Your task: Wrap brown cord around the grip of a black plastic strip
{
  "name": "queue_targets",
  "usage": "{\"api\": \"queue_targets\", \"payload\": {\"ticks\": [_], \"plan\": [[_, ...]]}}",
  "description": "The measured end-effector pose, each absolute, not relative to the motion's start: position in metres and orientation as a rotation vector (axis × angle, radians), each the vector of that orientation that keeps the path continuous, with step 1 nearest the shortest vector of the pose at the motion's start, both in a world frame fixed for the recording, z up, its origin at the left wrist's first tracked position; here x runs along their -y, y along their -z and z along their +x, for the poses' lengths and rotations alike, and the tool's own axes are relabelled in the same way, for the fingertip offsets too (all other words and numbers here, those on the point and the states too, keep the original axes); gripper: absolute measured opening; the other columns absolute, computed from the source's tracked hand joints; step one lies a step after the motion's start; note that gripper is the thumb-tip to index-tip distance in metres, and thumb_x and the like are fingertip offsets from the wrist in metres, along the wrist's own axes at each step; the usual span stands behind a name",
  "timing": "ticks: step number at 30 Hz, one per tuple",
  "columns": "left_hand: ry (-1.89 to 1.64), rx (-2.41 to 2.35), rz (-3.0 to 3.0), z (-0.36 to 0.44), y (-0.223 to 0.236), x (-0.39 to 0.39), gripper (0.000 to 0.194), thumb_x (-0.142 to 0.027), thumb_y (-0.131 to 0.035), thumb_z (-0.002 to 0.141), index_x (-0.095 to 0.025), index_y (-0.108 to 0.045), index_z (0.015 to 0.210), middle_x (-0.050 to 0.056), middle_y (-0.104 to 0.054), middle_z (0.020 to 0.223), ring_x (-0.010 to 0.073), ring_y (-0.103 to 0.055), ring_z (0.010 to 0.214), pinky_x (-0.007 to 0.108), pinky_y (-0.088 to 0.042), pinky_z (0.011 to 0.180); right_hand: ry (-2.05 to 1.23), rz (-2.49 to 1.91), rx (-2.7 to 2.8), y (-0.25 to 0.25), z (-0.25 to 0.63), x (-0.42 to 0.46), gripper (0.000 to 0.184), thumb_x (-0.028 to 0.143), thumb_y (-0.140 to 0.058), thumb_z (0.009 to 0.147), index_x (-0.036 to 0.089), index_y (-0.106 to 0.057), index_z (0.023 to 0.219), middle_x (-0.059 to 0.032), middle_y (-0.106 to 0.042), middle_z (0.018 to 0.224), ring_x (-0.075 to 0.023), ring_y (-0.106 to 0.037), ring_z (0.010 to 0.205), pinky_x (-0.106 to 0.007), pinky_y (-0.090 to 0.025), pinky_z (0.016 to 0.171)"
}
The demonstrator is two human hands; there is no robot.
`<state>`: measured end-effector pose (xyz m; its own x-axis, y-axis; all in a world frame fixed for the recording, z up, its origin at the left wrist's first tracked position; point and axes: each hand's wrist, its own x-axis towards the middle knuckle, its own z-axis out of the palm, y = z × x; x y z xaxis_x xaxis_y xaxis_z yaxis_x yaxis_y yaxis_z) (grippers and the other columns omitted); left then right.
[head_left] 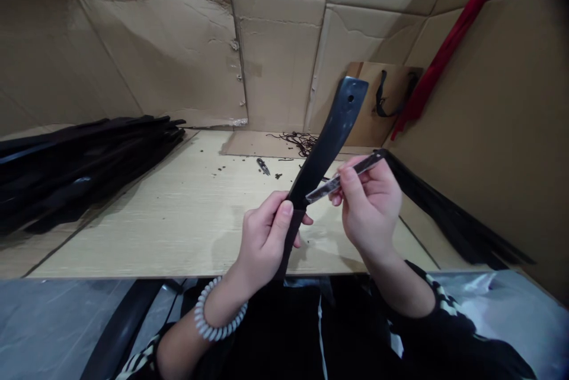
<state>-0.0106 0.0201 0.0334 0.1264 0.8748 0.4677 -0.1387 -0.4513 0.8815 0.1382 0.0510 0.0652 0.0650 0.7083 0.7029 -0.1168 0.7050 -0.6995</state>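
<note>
My left hand point(267, 238) is closed round the lower part of a long black strap point(331, 137). The strap slants up to the right and has a small hole near its top end. My right hand point(368, 205) pinches a thin metal blade-like tool point(344, 175). The tool's tip touches the strap's edge just above my left thumb. Both hands hover over the front of a light wooden table point(178, 214). A white coil band sits on my left wrist.
A heap of black straps point(84, 160) lies on the table's left. More black strips point(448, 214) run along the right edge. Small snips point(263, 166), dark scraps and a tangle of threads point(300, 141) lie at the back. Cardboard walls surround the table; a red pole point(448, 42) leans at right.
</note>
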Motion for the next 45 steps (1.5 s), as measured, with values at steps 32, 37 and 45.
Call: {"api": "queue_targets", "payload": {"ticks": [32, 37, 45], "plan": [[-1.228, -0.37, 1.193, -0.011, -0.034, -0.026, 0.031, -0.05, -0.041, 0.102, -0.02, -0.042, 0.094, -0.003, -0.057, 0.062, 0.006, -0.048, 0.047, 0.015, -0.037, 0.046, -0.453, -0.666, 1.608, -0.059, 0.129, -0.043, 0.018, 0.022, -0.063, 0.094, 0.01, -0.056, 0.082, 0.0022, -0.054, 0.067, 0.0002, -0.051, 0.057, -0.01, -0.044, 0.055], [-1.206, -0.353, 1.186, -0.013, -0.033, -0.025, 0.03, -0.05, -0.04, 0.102, -0.02, -0.043, 0.095, -0.003, -0.057, 0.062, 0.0057, -0.047, 0.047, 0.015, -0.037, 0.047, -0.395, -0.587, 1.5, -0.069, 0.134, -0.046, 0.014, 0.021, -0.06, 0.096, 0.012, -0.054, 0.088, 0.0027, -0.054, 0.069, 0.0003, -0.052, 0.055, -0.009, -0.043, 0.049], [-1.233, -0.349, 1.177, -0.016, -0.03, -0.021, 0.028, -0.048, -0.038, 0.103, -0.022, -0.041, 0.095, -0.003, -0.059, 0.063, 0.0058, -0.047, 0.045, 0.014, -0.037, 0.045, -0.381, -0.438, 1.52, -0.084, 0.14, -0.048, 0.01, 0.019, -0.057, 0.097, 0.013, -0.051, 0.091, 0.0033, -0.055, 0.071, 0.0008, -0.055, 0.056, -0.005, -0.046, 0.048]]}}
